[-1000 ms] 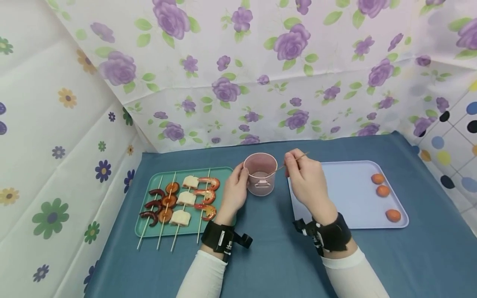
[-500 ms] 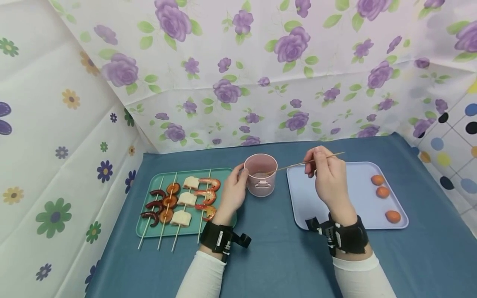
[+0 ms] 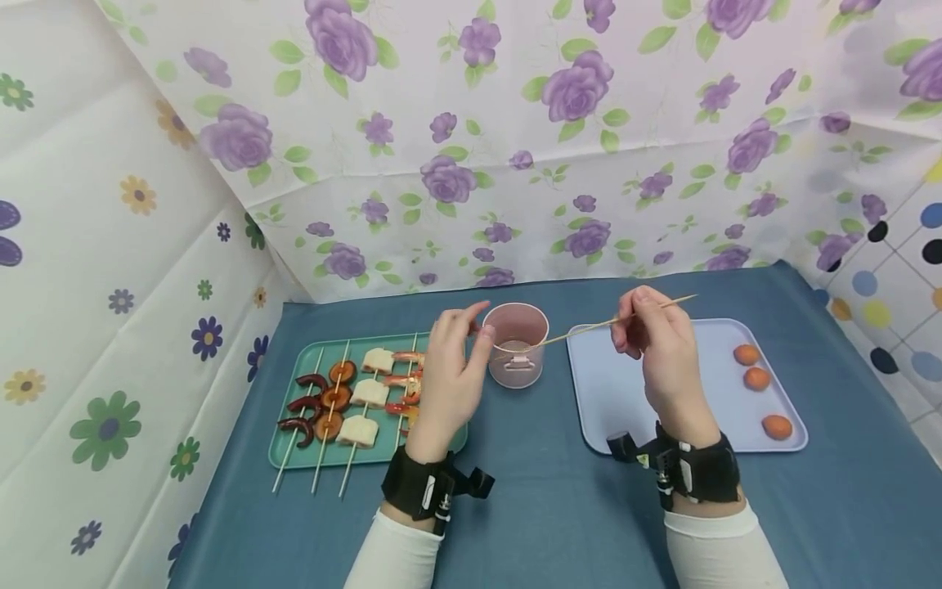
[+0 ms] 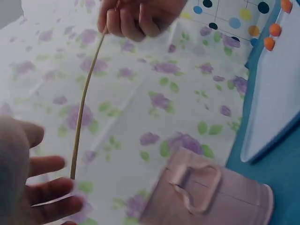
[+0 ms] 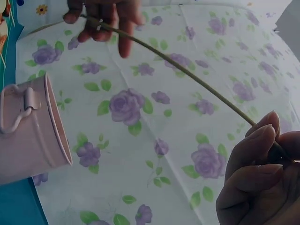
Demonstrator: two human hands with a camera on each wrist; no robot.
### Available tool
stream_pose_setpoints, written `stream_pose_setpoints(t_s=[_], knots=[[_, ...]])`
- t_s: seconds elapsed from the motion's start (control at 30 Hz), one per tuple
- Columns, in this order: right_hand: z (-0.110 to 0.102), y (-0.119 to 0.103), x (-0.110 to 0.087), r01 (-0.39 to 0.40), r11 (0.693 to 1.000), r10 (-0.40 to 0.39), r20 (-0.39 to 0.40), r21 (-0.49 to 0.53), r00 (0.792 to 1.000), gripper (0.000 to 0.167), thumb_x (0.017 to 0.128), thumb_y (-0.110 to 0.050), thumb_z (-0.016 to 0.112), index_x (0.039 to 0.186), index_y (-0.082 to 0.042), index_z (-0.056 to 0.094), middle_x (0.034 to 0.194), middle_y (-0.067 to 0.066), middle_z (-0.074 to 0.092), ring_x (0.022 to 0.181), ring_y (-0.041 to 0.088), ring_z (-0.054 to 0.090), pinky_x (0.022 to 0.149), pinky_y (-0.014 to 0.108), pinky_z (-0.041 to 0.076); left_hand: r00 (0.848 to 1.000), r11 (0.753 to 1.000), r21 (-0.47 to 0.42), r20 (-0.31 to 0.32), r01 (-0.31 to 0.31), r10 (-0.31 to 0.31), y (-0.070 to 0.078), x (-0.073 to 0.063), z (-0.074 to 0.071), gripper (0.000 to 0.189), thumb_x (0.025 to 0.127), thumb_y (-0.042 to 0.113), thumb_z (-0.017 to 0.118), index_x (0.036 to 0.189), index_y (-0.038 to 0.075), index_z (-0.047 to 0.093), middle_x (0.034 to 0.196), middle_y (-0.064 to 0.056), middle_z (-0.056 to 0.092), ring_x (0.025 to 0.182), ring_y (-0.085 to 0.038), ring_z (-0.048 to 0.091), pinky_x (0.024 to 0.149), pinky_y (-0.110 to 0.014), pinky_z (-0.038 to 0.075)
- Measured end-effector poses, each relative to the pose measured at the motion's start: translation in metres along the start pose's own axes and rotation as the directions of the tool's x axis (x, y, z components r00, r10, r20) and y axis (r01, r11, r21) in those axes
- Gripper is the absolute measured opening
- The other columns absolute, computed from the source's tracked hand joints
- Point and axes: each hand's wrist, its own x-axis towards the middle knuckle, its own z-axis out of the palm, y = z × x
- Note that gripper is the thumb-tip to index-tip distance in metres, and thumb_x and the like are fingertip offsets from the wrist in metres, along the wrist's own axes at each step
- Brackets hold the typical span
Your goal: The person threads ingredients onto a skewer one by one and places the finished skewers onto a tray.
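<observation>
My right hand [image 3: 662, 348] pinches a thin wooden skewer [image 3: 585, 329] between thumb and fingers, over the left part of the lavender tray. The skewer slants down leftward across the rim of a pink cup [image 3: 518, 370]. My left hand [image 3: 449, 384] is just left of the cup, its fingers spread and no longer round it. In the left wrist view the skewer [image 4: 80, 115] reaches the spread left fingers [image 4: 51, 187]. The right wrist view has the skewer [image 5: 187, 72] running from the right fingertips to the left hand [image 5: 110, 18], above the cup [image 5: 35, 133].
At the left, a green tray [image 3: 283, 458] bears skewers with sausage pieces, mushroom slices, white pieces [image 3: 356, 431] and shrimp. The lavender tray [image 3: 611, 393] at the right holds 3 orange balls [image 3: 756, 378] along its right side. A floral cloth [image 3: 515, 204] rises behind the blue table.
My left hand has let go of the cup and opened beside it. My right hand has moved right with the skewer, which has lifted from inside the cup. The cup has stayed in place.
</observation>
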Motion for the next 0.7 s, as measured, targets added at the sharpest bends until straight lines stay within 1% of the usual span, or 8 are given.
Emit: stream_pose_setpoints(t_s=[0.03, 0.1, 0.2, 0.27, 0.4, 0.53, 0.57, 0.7], knots=[[0.0, 0.0, 0.0, -0.004, 1.0, 0.004, 0.014, 0.009, 1.0, 0.049, 0.117, -0.031, 0.045, 0.088, 0.007, 0.054, 0.067, 0.009, 0.057, 0.058, 0.02, 0.049, 0.051, 0.027, 0.036, 0.999, 1.0, 0.005, 0.036, -0.028, 0.028, 0.004, 0.0, -0.001, 0.041, 0.116, 0.032, 0.051, 0.147, 0.007, 0.063, 0.115, -0.01, 0.062, 0.103, -0.03, 0.057, 0.089, -0.046, 0.043], [0.002, 0.0, -0.001, -0.009, 1.0, 0.009, 0.042, 0.017, 0.999, 0.048, 0.118, -0.031, 0.044, 0.088, 0.006, 0.054, 0.067, 0.009, 0.056, 0.058, 0.02, 0.049, 0.052, 0.027, 0.037, 0.991, 0.998, 0.014, 0.115, -0.066, 0.064, 0.009, -0.001, -0.003, 0.04, 0.115, 0.032, 0.052, 0.144, 0.007, 0.066, 0.117, -0.008, 0.067, 0.105, -0.026, 0.06, 0.089, -0.045, 0.046], [0.005, 0.002, -0.002, -0.02, 0.999, 0.018, 0.069, 0.028, 0.997, 0.048, 0.118, -0.03, 0.044, 0.088, 0.006, 0.054, 0.068, 0.008, 0.056, 0.059, 0.02, 0.049, 0.052, 0.027, 0.037, 0.971, 0.996, 0.022, 0.223, -0.091, 0.083, 0.014, -0.003, -0.003, 0.035, 0.115, 0.029, 0.053, 0.138, 0.008, 0.07, 0.117, -0.005, 0.072, 0.099, -0.018, 0.064, 0.083, -0.04, 0.049], [0.007, 0.003, -0.002, -0.027, 0.999, 0.025, 0.08, 0.026, 0.996, 0.049, 0.118, -0.03, 0.043, 0.089, 0.008, 0.053, 0.068, 0.008, 0.056, 0.059, 0.02, 0.049, 0.052, 0.027, 0.037, 0.959, 0.994, 0.035, 0.269, -0.103, 0.089, 0.015, -0.003, -0.002, 0.032, 0.115, 0.027, 0.054, 0.133, 0.009, 0.073, 0.112, -0.003, 0.074, 0.091, -0.014, 0.065, 0.077, -0.036, 0.05], [0.009, 0.005, -0.003, -0.038, 0.999, 0.036, 0.08, 0.024, 0.996, 0.051, 0.118, -0.03, 0.042, 0.089, 0.01, 0.052, 0.068, 0.009, 0.055, 0.059, 0.021, 0.048, 0.052, 0.028, 0.036, 0.948, 0.99, 0.049, 0.299, -0.134, 0.113, 0.015, -0.003, -0.001, 0.025, 0.113, 0.023, 0.057, 0.122, 0.011, 0.078, 0.093, 0.002, 0.073, 0.072, -0.009, 0.058, 0.064, -0.031, 0.044], [0.01, 0.006, -0.002, -0.044, 0.998, 0.041, 0.077, 0.033, 0.996, 0.05, 0.118, -0.031, 0.042, 0.09, 0.01, 0.051, 0.068, 0.008, 0.055, 0.059, 0.02, 0.048, 0.052, 0.027, 0.035, 0.944, 0.986, 0.047, 0.3, -0.158, 0.137, 0.014, -0.003, 0.0, 0.022, 0.112, 0.021, 0.059, 0.115, 0.013, 0.079, 0.08, 0.006, 0.066, 0.064, -0.005, 0.051, 0.059, -0.028, 0.039], [0.01, 0.006, -0.002, -0.045, 0.998, 0.042, 0.077, 0.034, 0.996, 0.05, 0.118, -0.031, 0.042, 0.09, 0.01, 0.051, 0.068, 0.008, 0.055, 0.059, 0.02, 0.048, 0.052, 0.027, 0.035, 0.943, 0.986, 0.047, 0.3, -0.162, 0.141, 0.014, -0.003, 0.0, 0.021, 0.112, 0.021, 0.059, 0.114, 0.013, 0.079, 0.079, 0.006, 0.066, 0.062, -0.005, 0.049, 0.058, -0.027, 0.038], [0.01, 0.007, -0.001, -0.04, 0.999, 0.037, 0.086, 0.031, 0.996, 0.048, 0.118, -0.033, 0.042, 0.094, 0.006, 0.054, 0.067, 0.008, 0.055, 0.057, 0.02, 0.047, 0.051, 0.027, 0.035, 0.943, 0.983, 0.046, 0.295, -0.177, 0.156, 0.014, -0.002, -0.001, 0.02, 0.112, 0.019, 0.06, 0.112, 0.012, 0.078, 0.085, 0.005, 0.072, 0.058, -0.004, 0.046, 0.055, -0.027, 0.035]])
